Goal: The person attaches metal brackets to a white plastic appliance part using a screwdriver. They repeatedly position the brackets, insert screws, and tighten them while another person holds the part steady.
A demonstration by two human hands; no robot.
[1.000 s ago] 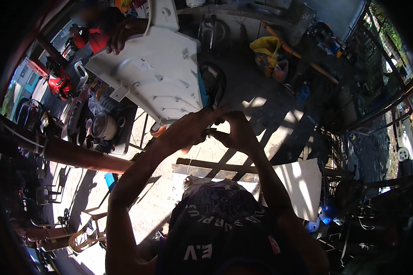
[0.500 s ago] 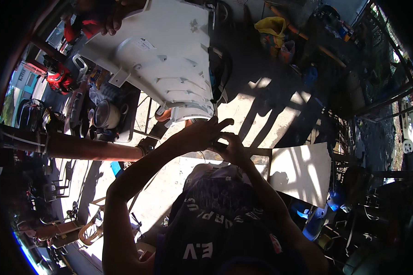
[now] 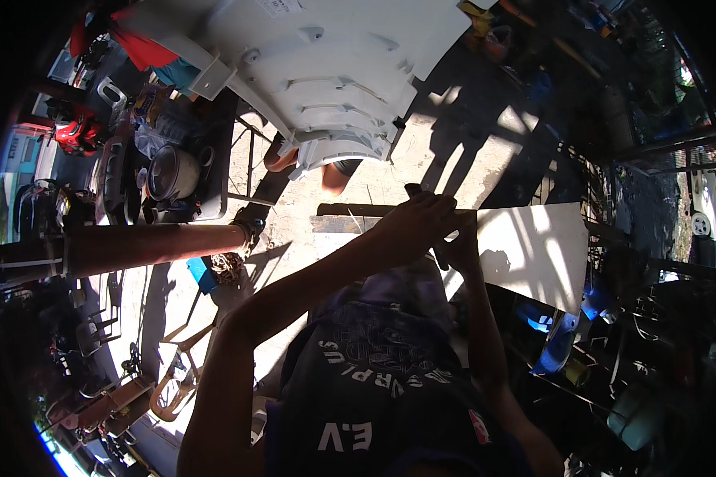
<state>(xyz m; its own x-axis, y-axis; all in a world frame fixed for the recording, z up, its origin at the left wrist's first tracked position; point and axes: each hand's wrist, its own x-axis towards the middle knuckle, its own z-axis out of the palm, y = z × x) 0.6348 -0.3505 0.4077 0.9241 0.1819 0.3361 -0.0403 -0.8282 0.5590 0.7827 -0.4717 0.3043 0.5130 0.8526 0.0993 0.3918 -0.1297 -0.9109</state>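
Both bare hands are meeting in front of the person's dark shirt [image 3: 374, 374], the left hand [image 3: 423, 216] lying partly over the right hand [image 3: 460, 248]. The left fingers are curling closed, close together, over a dark narrow thing [image 3: 414, 190], whose one end is sticking out past the far side of that hand; shadow is hiding its kind. The right fingers are bending just beneath and beside the left ones, but how far they are open, and whether they are gripping the same thing, I cannot tell. The dark thing is sitting above the right end of a dark wooden bar [image 3: 354, 210], near the left edge of a pale flat board [image 3: 537, 246], which is catching striped sunlight. Beyond the hands and apart from them, a large white moulded panel [image 3: 342, 56] is reaching down from the top of the view, its narrow curved end pointing their way; another person's leg [image 3: 334, 181] is showing just below that end. To the left, a pot [image 3: 173, 173] is standing near the close right corner of a dark table [image 3: 213, 208], and a reddish-brown post [image 3: 151, 250] is running in below it.
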